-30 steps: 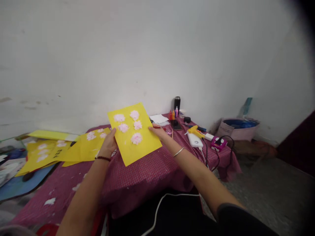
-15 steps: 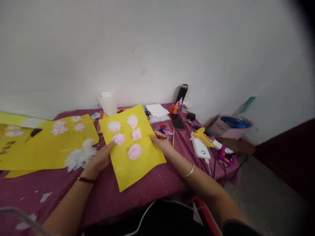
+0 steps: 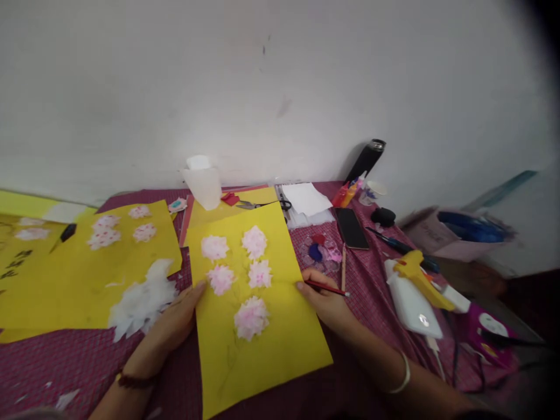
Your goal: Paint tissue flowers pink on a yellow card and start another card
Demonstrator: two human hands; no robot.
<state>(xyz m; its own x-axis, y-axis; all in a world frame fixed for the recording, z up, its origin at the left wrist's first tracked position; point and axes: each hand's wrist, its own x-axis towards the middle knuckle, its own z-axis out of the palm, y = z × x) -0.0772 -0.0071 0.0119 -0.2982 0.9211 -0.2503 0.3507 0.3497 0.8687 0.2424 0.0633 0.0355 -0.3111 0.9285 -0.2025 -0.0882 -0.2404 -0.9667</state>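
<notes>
A yellow sheet (image 3: 280,332) with several pale pink paper flowers (image 3: 251,318) stuck on it is held between both hands. My left hand (image 3: 181,315) grips its left edge, thumb on the front. At the right edge my right hand (image 3: 326,297) pinches the sheet and also holds a dark red pencil (image 3: 328,287) that points to the right. Faint pencil lines show around the flowers. White paper petals (image 3: 142,300) lie in a pile just left of my left hand.
Left: more yellow sheets (image 3: 56,286) with flowers. Behind: a white cup (image 3: 205,185), scissors (image 3: 286,205), white paper (image 3: 306,199). Right: a phone (image 3: 352,228), glue bottles (image 3: 347,194), a black flask (image 3: 366,158), a yellow glue gun (image 3: 422,280), a white power bank (image 3: 411,303), a box (image 3: 455,233).
The view has shifted closer to the table. The yellow sheet now appears larger, lower and more upright, still held in both hands, and the scissors behind it are uncovered.
</notes>
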